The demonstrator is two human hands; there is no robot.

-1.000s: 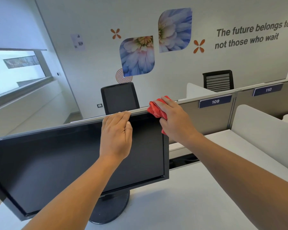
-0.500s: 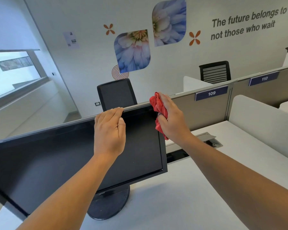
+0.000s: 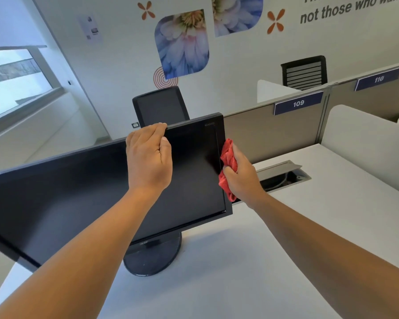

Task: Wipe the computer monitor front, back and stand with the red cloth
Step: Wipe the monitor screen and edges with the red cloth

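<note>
Fingers [image 3: 156, 128] of the left hand [image 3: 149, 160] curl over the top edge of the monitor [image 3: 78, 192]; the right hand [image 3: 243, 180] clutches the red cloth [image 3: 228, 158], pressed to its right edge. The round stand [image 3: 152, 259] sits near the left edge of the white bench [image 3: 274, 261].

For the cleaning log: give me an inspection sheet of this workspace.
Surface: white desk carrying the monitor.
Job's things: black monitor on round stand; red cloth against its right edge.
Clutter: nothing seen.
Hands: left hand grips monitor's top edge; right hand holds the cloth.
Cables: possibly one inside the open desk hatch.
Surroundings: partition labelled 109 and 110, black chair, flower decals, window.
</note>
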